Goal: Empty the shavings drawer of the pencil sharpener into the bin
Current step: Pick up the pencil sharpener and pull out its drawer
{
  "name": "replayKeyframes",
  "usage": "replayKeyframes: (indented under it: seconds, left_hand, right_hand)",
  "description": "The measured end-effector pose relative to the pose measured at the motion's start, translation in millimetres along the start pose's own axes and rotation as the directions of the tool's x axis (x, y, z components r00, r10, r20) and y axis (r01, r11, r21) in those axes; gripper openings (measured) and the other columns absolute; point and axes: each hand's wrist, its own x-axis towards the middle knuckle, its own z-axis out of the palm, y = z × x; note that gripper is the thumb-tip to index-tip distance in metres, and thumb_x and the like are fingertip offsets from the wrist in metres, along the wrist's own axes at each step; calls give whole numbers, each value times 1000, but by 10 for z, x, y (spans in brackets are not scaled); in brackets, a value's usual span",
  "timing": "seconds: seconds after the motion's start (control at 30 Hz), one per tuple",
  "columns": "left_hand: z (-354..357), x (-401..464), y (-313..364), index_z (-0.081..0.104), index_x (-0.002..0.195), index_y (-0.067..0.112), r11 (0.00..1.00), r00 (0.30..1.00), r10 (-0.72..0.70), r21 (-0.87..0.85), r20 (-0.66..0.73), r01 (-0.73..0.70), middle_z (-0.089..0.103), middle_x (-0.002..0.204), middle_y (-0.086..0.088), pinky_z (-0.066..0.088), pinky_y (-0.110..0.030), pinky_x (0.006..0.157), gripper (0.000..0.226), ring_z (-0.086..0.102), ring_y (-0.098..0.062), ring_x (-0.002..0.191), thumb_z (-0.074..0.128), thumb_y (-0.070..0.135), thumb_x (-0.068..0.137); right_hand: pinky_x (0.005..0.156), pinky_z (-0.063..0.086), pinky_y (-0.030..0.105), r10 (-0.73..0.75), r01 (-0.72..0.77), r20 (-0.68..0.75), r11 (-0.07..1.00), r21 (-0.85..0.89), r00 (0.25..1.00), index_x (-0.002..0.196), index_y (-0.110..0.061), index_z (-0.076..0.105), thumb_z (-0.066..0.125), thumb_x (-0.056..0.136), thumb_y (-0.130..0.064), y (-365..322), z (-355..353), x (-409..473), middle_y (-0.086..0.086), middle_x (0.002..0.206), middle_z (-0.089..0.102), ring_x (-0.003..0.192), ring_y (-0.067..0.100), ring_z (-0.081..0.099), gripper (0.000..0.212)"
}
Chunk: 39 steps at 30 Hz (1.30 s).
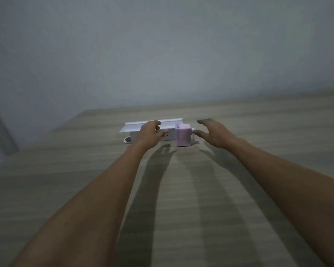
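Both my arms are stretched way out in front, bare forearms angling inward. My left hand (150,134) is loosely curled, fingers half bent. My right hand (213,134) is spread wide, palm down, gripping nothing.

The whole view is soft with blur. The left hand (149,134) hides the middle of the white box (152,125) at 12 o'clock. On the pink sharpener (183,137), no drawer seam is readable. Its crank at 3 o'clock is a vague smear. A small white object (127,140) left of the box is unidentifiable. Both forearms run off the bottom edge.
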Motion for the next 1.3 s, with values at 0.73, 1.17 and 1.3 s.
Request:
replayKeyframes:
  seconds: [0.73, 1.17, 1.3]
  left_hand:
    - [374, 32, -70, 70, 126, 2, 963, 994, 81, -263, 78, -58, 75, 117, -13, 54, -47, 100, 35, 71, -25, 110, 66, 11, 93]
    - [-469, -1104, 500, 77, 106, 5, 975, 995, 100, -203, 14, -95, 79, 97, -15, 57, -50, 92, 37, 73, -32, 98, 69, 29, 79]
    - [-533, -1550, 633, 75, 113, 1, 966, 991, 128, -231, 40, -116, 78, 105, -17, 56, -51, 94, 28, 71, -24, 96, 70, 13, 88]
  right_hand:
    - [78, 54, 12, -34, 23, 11, 845, 534, 999, 132, 5, 56, 70, 92, -10, -2, 313, 178, 21, 125, 67, 105, 19, 64, 45]
    - [67, 57, 19, -79, 41, 39, 801, 597, 996, 132, 3, 56, 67, 94, -13, -828, -519, -904, 24, 118, 67, 95, 22, 64, 42]
    - [62, 55, 14, -76, 23, 64, 804, 595, 995, 132, 1, 57, 68, 94, -15, -927, -612, -1350, 25, 119, 68, 83, 16, 64, 43]
